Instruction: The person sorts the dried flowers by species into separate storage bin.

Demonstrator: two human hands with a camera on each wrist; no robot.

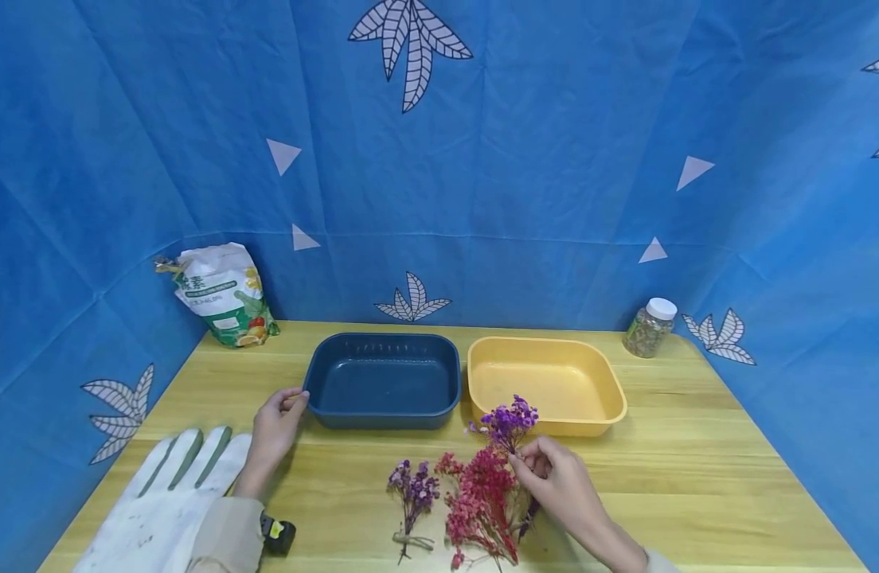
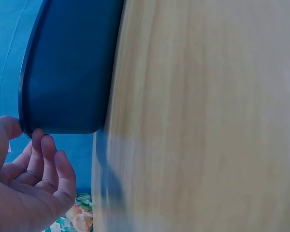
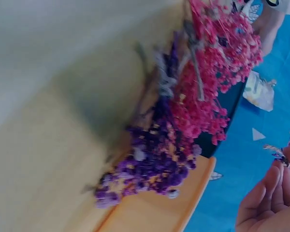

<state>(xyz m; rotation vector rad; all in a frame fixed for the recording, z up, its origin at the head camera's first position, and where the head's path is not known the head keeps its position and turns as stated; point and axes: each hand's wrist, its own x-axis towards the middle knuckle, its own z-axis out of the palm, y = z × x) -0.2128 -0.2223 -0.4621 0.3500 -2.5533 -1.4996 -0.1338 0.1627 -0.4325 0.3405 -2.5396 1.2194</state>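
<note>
My left hand (image 1: 278,426) pinches the rim of the dark blue basin (image 1: 382,418) at its left front corner; thumb and fingertips meet the rim in the left wrist view. My right hand (image 1: 561,485) pinches the stems of a bunch of purple dried flowers (image 1: 509,422), its heads in front of the yellow basin. In the right wrist view the right hand (image 3: 273,198) grips it near a twine tie. Beneath lies another purple bunch (image 3: 154,159), tied, beside pink dried flowers (image 3: 212,87). A smaller purple bunch (image 1: 413,489) lies left of the pink ones.
The yellow basin (image 1: 597,414) stands right of the blue one. A white glove (image 1: 160,509) lies at front left, under my left sleeve. A printed bag (image 1: 228,294) stands at back left, a white-lidded jar (image 1: 650,328) at back right. Blue cloth (image 1: 540,159) surrounds the wooden table.
</note>
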